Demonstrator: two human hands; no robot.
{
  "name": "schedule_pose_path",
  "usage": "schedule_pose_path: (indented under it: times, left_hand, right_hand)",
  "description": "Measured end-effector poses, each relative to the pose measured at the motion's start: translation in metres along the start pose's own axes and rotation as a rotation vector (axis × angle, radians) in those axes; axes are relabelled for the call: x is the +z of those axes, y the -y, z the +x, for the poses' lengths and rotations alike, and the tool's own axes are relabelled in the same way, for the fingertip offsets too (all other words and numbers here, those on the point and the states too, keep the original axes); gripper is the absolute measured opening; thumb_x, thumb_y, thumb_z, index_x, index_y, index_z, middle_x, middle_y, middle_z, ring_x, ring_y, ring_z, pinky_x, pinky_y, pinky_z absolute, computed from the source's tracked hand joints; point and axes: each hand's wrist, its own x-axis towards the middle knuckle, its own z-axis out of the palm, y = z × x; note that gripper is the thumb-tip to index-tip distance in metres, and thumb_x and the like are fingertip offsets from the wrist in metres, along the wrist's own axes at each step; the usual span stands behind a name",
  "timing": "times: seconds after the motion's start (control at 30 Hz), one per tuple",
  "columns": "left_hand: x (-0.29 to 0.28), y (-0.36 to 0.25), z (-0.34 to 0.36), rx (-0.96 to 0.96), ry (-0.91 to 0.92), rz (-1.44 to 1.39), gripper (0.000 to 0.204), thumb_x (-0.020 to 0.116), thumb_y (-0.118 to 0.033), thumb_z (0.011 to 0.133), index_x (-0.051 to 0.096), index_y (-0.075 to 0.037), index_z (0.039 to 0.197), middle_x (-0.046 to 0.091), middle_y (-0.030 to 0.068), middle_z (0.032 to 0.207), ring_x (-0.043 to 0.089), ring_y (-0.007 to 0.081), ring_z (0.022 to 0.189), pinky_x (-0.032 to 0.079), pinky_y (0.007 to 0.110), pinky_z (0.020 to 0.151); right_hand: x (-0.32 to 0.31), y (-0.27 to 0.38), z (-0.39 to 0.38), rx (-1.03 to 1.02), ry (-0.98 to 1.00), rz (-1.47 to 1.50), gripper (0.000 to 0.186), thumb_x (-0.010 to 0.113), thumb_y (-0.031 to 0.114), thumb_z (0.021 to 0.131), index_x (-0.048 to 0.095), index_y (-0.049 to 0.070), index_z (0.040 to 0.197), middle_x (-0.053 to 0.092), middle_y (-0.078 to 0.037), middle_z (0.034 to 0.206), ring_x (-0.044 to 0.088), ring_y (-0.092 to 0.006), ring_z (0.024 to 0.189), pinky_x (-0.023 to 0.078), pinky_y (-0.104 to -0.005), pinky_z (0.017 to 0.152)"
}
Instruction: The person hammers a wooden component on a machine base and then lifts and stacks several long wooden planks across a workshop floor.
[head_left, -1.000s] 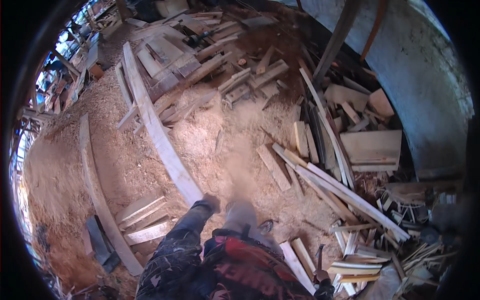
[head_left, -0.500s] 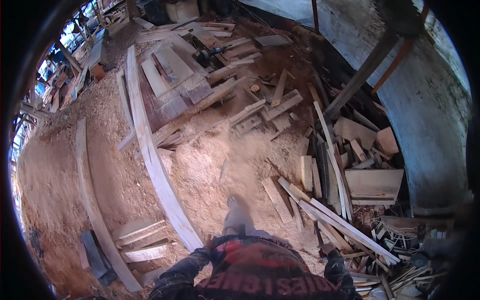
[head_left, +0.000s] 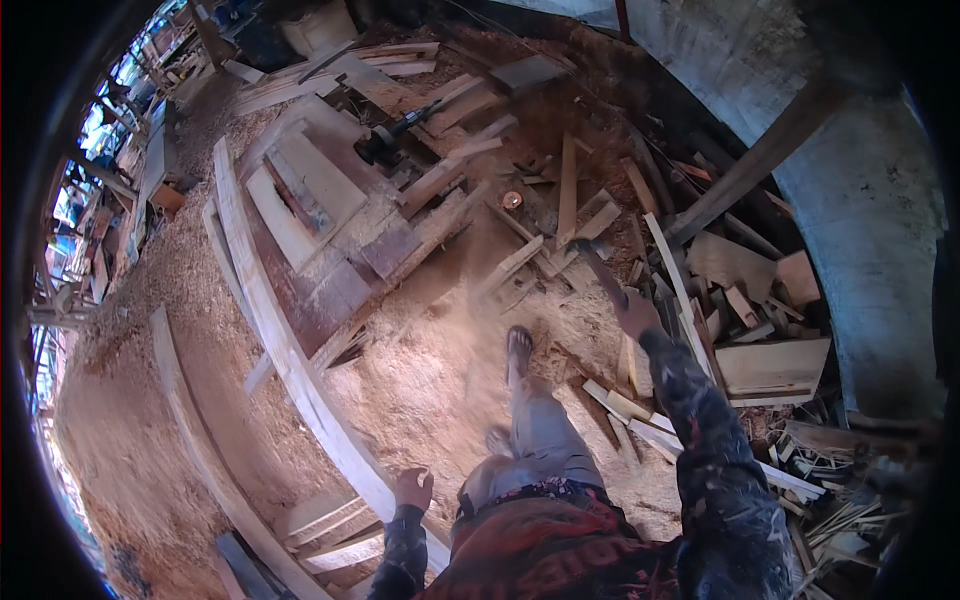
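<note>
My right hand [head_left: 637,316] stretches forward, its fingers wrapped round the handle of a dark hammer [head_left: 604,276]. The hammer points away from me, with its head near some scrap wood pieces [head_left: 600,218]. Low in front of my body, my left hand [head_left: 413,488] hangs with loosely curved fingers, thumb apart, and nothing visible in it. It is beside a long pale plank [head_left: 290,370] that runs from the lower middle to the upper left; whether it touches the plank I cannot tell. My feet stand on sawdust, one ahead of the other.
A low wooden platform [head_left: 345,285] bears boards and a dark power tool [head_left: 375,147]. Another long plank [head_left: 195,430] lies at the left. Offcuts [head_left: 770,365] are heaped at the right, below a slanting post [head_left: 760,160] and a grey sheet wall [head_left: 860,230].
My right arm has swung forward and up from beside my body, carrying the hammer outward. A foot has stepped ahead, and the view has shifted. My left hand remains low near the plank.
</note>
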Motion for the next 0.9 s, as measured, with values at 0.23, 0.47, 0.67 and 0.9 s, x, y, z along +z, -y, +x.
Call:
schedule_pose_path:
  times: [0.23,0.47,0.67,0.9]
  left_hand:
    - [-0.013,0.005,0.042,-0.305,0.217,-0.018,0.030,0.066,-0.031,0.081,0.069,-0.004,0.093,0.066,0.0197,0.095,0.061,0.0362,0.095,0.047,0.043,0.086]
    - [-0.033,-0.082,0.197,-0.269,0.270,-0.065,0.026,0.064,-0.026,0.084,0.067,-0.004,0.097,0.065,0.0171,0.098,0.062,0.0311,0.093,0.048,0.039,0.081]
    - [-0.046,-0.115,0.382,0.220,0.297,-0.009,0.025,0.065,-0.011,0.083,0.062,-0.001,0.106,0.063,0.0166,0.105,0.059,0.0325,0.104,0.046,0.040,0.090]
    - [-0.039,-0.155,0.641,0.682,-0.249,0.525,0.040,0.055,-0.024,0.093,0.052,0.000,0.124,0.053,0.0186,0.123,0.048,0.0356,0.117,0.035,0.042,0.102]
  right_hand:
    - [0.056,0.085,0.224,0.032,0.123,-0.122,0.032,0.054,0.026,0.084,0.058,0.004,0.108,0.065,-0.022,0.099,0.063,-0.0378,0.094,0.050,-0.0485,0.080]
    - [0.117,0.039,0.334,-0.126,0.021,0.086,0.032,0.053,0.026,0.083,0.058,0.011,0.111,0.064,-0.020,0.098,0.063,-0.0374,0.091,0.050,-0.0481,0.078]
    - [0.085,0.098,0.257,-0.347,-0.218,0.096,0.019,0.055,0.022,0.087,0.061,0.005,0.091,0.057,-0.017,0.075,0.057,-0.0364,0.071,0.044,-0.0484,0.065]
    - [0.357,-0.066,0.154,0.099,0.100,0.270,0.021,0.050,0.021,0.085,0.062,0.005,0.079,0.061,-0.014,0.076,0.061,-0.0288,0.077,0.048,-0.0456,0.069]
